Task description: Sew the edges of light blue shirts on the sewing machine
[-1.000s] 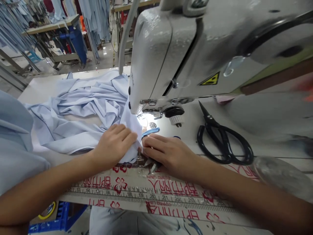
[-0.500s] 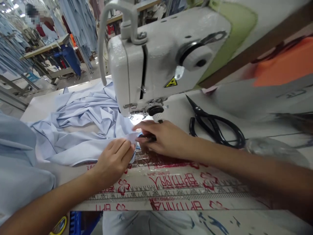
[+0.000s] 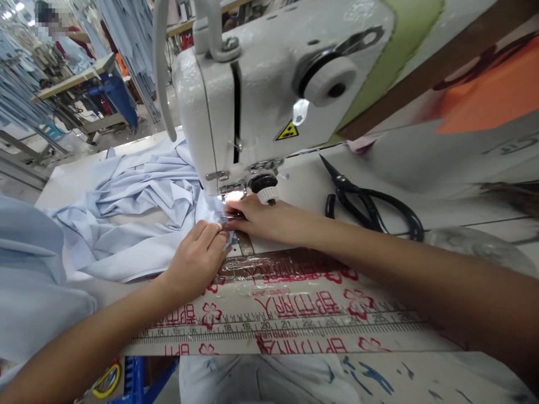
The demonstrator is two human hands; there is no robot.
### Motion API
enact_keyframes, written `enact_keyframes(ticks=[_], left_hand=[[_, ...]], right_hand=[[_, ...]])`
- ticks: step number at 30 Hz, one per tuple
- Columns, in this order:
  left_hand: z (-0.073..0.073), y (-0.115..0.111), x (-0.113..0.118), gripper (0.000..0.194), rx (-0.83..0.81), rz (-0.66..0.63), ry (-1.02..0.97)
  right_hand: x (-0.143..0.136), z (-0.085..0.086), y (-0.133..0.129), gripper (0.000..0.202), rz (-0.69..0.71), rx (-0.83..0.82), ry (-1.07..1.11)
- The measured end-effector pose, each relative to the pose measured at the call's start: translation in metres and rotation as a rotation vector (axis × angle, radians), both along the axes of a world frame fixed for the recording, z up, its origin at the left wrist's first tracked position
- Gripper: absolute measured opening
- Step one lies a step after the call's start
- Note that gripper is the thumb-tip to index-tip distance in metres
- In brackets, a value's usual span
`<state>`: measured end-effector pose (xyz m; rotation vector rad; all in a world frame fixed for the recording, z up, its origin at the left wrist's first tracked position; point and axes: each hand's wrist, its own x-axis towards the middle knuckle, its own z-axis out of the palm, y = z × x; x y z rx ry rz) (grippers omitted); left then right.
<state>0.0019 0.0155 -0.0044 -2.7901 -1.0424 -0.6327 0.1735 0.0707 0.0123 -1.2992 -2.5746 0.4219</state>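
Observation:
Light blue fabric (image 3: 147, 193) lies in loose folds left of the sewing machine (image 3: 265, 84), its right end running under the lit presser foot area. My left hand (image 3: 200, 255) is closed on the near edge of this fabric, just in front of the needle area. Close beside it, my right hand (image 3: 265, 219) has its fingers closed around a small dark metal tool (image 3: 236, 216) with a thin tip. The tip points left toward the fabric at my left fingertips. Most of the tool is hidden in the hand, so its exact kind does not show.
Black-handled scissors (image 3: 370, 207) lie on the table right of my right hand. A printed measuring tape strip (image 3: 286, 328) runs along the front edge. More blue fabric (image 3: 29, 280) hangs at the left. Yellow-handled scissors (image 3: 107, 381) are below the table. Another person (image 3: 73, 50) works in the background.
Both hands have shifted slightly; my right hand has moved left and toward the needle area with the tool. The fabric edge is now tucked closer to the presser foot. The camera view has shifted a little.

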Motion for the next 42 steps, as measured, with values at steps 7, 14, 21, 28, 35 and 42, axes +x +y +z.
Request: enact_keyframes(ticks=[7,14,21,28,35,42], left_hand=[[0.006,-0.002,-0.002,0.014,0.309,-0.213,0.227],[0.003,-0.005,-0.002,0.018,0.228,-0.150,0.203],[0.003,-0.009,-0.004,0.019,0.306,-0.146,0.265],[0.007,-0.005,-0.002,0.012,0.259,-0.163,0.279],[0.008,-0.006,-0.002,0.013,0.224,-0.151,0.286],[0.008,0.002,-0.006,0.016,-0.063,-0.084,0.048]], right_hand=[[0.000,0.005,-0.002,0.014,-0.078,-0.039,0.022],[0.002,0.003,-0.002,0.016,-0.067,-0.097,0.058],[-0.007,-0.003,0.000,0.022,-0.002,-0.048,-0.042],[-0.001,0.000,0.003,0.018,-0.019,-0.045,-0.066],[-0.006,-0.005,0.001,0.013,-0.047,0.012,-0.061],[0.013,-0.012,0.008,0.026,-0.032,0.141,0.058]])
